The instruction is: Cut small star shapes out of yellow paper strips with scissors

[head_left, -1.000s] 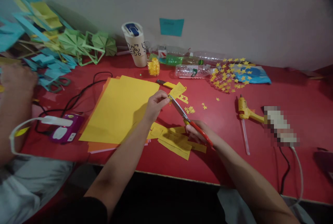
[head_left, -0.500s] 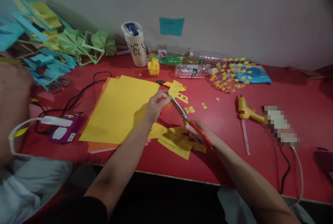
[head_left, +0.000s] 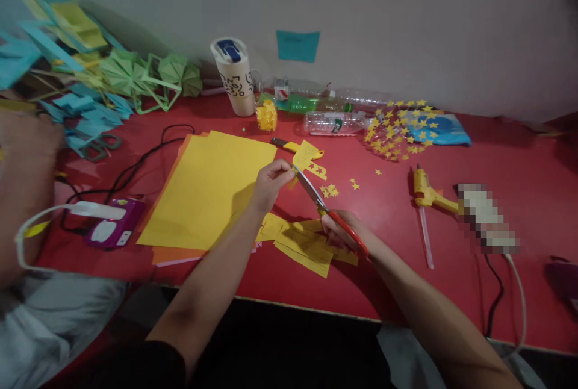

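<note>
- On the desk, a stack of sheets is laid left of centre; a power adapter is set to its left.
- Cut strips are spread right of the stack, near the front edge.
- A paper piece is held in the left hand, the scissors in the right hand.
- Loose stars are scattered behind the strips.
- A cutter is placed behind the hands.
- Farther back, a tumbler is stood left of the bottles.
- A glue gun is laid to the right.

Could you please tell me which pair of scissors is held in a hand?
The red-handled scissors, in the right hand; the grey-handled pair lies by the blue paper.
</note>
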Available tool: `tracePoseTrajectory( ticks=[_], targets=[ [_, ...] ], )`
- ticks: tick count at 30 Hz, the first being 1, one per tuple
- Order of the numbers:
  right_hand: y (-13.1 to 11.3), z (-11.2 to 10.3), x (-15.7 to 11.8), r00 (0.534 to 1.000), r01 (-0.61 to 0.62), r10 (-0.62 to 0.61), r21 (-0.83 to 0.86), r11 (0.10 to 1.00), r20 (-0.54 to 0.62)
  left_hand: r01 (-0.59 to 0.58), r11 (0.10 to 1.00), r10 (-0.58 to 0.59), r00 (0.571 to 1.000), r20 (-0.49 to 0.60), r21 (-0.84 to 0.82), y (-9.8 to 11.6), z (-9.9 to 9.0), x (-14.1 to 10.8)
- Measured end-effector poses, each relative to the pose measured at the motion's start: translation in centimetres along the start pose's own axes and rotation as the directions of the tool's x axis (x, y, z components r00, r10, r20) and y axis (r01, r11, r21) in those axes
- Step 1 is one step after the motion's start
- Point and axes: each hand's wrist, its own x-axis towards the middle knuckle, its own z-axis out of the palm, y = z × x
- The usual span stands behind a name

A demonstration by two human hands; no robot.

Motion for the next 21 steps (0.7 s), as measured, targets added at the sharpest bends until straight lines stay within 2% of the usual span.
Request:
tracePoseTrajectory(
  ticks=[11,21],
  targets=[
    [-0.3,0.1,0.0,0.998,-0.045,0.046,0.031,0.999,-0.038,0.006,1.000,-0.006,1.000,0.005,-0.013,-0.3,-0.1,0.1],
    [1.0,0.3,0.9,0.994,-0.066,0.068,0.021,0.998,-0.088,0.017,0.999,-0.017,1.000,-0.003,-0.031,-0.1,0.0,0.0]
  ],
)
